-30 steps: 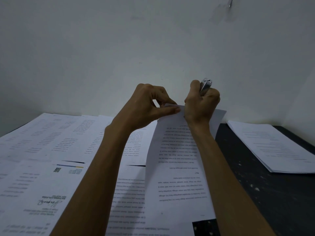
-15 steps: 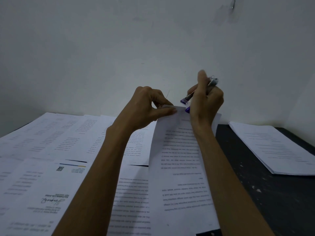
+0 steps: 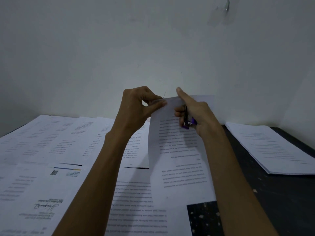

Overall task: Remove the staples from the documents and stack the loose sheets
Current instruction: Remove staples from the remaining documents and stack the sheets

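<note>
Right hand [image 3: 196, 113] re-posed: its purple-tipped tool [image 3: 188, 123], raised at the page corner half a second ago, now sits low in the curled fingers, with the index finger extended up across the top edge.
From left: printed pages [image 3: 51, 142] overlap across a dark speckled table [image 3: 281, 193]. The left hand [image 3: 139, 108] pinches the upper left corner of the document [image 3: 179, 159], which is lifted at its far end. A thin sliver above that corner is too small to identify. A squared stack of sheets [image 3: 272, 147] lies apart at far right. A plain pale wall [image 3: 153, 48] backs the desk, with a small metal fitting [image 3: 226, 5] high up.
</note>
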